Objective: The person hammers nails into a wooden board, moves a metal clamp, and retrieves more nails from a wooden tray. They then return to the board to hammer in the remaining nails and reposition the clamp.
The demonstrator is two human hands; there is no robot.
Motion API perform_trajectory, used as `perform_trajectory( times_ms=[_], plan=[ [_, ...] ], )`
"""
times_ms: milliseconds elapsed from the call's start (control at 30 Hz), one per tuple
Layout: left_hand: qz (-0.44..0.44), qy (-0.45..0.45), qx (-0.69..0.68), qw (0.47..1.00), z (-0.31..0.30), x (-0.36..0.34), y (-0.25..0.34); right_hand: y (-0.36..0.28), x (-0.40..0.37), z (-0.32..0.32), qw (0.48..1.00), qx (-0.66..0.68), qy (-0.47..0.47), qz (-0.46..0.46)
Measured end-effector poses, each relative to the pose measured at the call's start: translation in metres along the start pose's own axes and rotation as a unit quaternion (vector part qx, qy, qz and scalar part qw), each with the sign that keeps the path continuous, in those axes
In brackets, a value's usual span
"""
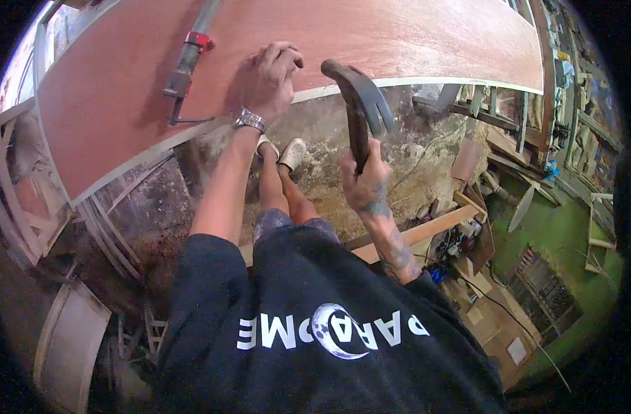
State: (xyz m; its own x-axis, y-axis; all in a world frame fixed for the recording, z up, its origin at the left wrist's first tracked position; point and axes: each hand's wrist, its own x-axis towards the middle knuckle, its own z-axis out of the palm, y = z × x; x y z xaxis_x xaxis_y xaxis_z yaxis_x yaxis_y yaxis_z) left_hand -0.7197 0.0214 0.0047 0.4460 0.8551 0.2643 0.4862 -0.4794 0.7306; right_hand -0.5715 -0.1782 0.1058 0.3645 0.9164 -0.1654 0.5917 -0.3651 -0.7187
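My right hand (pixel 367 181) is wrapped round the handle of a claw hammer (pixel 360 103), held up with its head above the fist and the claws toward the right. My left hand (pixel 273 74), with a metal watch (pixel 250 120) on the wrist, is over the near edge of a reddish-brown wooden panel (pixel 426 38). Its fingers are curled together; whatever may be between them is too small or hidden to make out. On the panel, left of that hand, lies a grey-and-red tool (pixel 186 65) resembling a caulking gun.
A pale strip (pixel 126 167) runs along the panel's near edge. Below are worn concrete ground and my shoes (pixel 293 154). At right, a wooden plank (pixel 426 231), a tray of long tools (pixel 543 290) and a cable (pixel 515 321) lie about. A curved board (pixel 71 345) stands lower left.
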Motion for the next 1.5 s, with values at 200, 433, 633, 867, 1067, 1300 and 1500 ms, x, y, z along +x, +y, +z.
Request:
perform_trajectory(
  times_ms=[200, 433, 633, 867, 1067, 1300, 1500],
  plan=[
    [-0.005, 0.002, -0.028, 1.0, 0.018, 0.008, -0.027, 0.004, 0.025, 0.007, 0.99, -0.095, -0.057, 0.084],
    [0.004, -0.045, 0.152, 0.987, 0.009, -0.032, 0.004, 0.019, 0.012, -0.002, 0.986, -0.139, -0.046, 0.084],
    [-0.103, -0.17, 0.264, 0.944, -0.033, -0.095, 0.051, 0.096, -0.063, -0.077, 0.971, -0.112, 0.074, 0.197],
    [-0.136, -0.192, 0.253, 0.938, -0.023, -0.078, 0.124, 0.248, -0.2, -0.131, 0.874, -0.201, 0.123, 0.424],
    [-0.041, -0.253, -0.007, 0.966, 0.094, 0.05, 0.212, 0.303, -0.22, -0.172, 0.805, -0.113, -0.052, 0.579],
    [-0.134, -0.126, 0.133, 0.974, 0.283, 0.209, 0.244, 0.372, -0.136, -0.273, 0.81, -0.151, -0.158, 0.545],
    [-0.167, -0.115, 0.157, 0.966, 0.328, 0.217, 0.243, 0.411, -0.069, -0.377, 0.904, -0.117, -0.095, 0.4]
  ],
)
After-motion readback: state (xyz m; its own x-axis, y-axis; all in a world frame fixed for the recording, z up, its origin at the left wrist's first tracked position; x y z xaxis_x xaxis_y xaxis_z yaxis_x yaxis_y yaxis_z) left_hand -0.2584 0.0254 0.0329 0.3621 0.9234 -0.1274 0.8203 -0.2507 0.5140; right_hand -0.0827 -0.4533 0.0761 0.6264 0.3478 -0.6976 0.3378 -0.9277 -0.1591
